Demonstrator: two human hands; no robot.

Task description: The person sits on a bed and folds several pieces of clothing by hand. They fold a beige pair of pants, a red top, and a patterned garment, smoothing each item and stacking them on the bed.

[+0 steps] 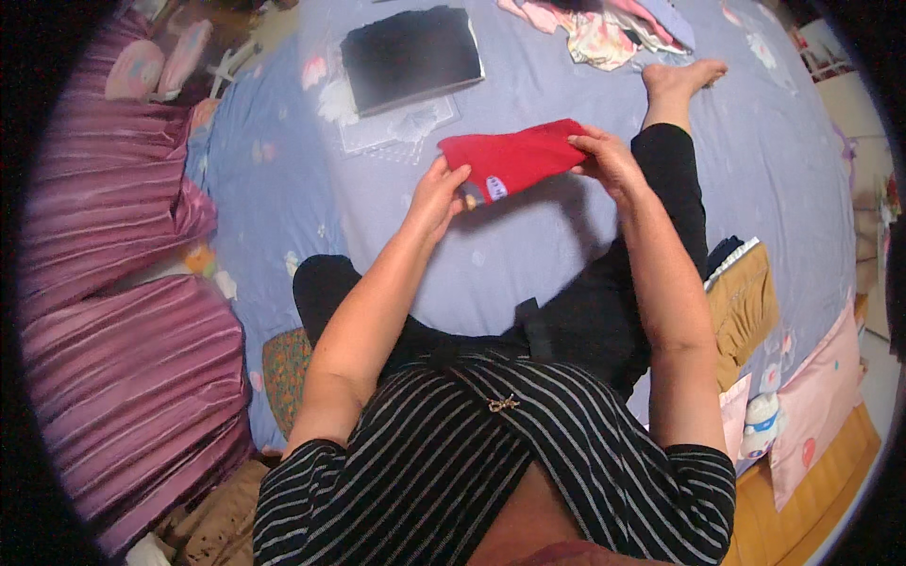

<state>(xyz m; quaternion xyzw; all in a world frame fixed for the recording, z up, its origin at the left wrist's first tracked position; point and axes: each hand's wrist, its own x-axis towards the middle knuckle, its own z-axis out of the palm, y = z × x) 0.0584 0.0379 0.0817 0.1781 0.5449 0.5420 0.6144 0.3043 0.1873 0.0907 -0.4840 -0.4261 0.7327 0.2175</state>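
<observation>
A folded red cloth garment (520,157) with a printed patch at its lower left is stretched between my two hands, just above the bed. My left hand (440,194) grips its left end, thumb on top. At the right end, my right hand (607,159) pinches the edge between thumb and fingers. Beneath and around it spreads a pale blue patterned bedsheet (467,283). Beyond the garment lies a flat black rectangular item (413,60), partly over a clear patterned plastic sheet (439,117).
Crumpled clothes (601,42) lie at the far side, near my bare foot. Folded brown trousers (743,311) rest at right, above a white plush toy (763,424) and a pink pillow (821,410). A purple pleated curtain (134,375) hangs at left. A green patterned cloth (287,375) lies beside my left arm.
</observation>
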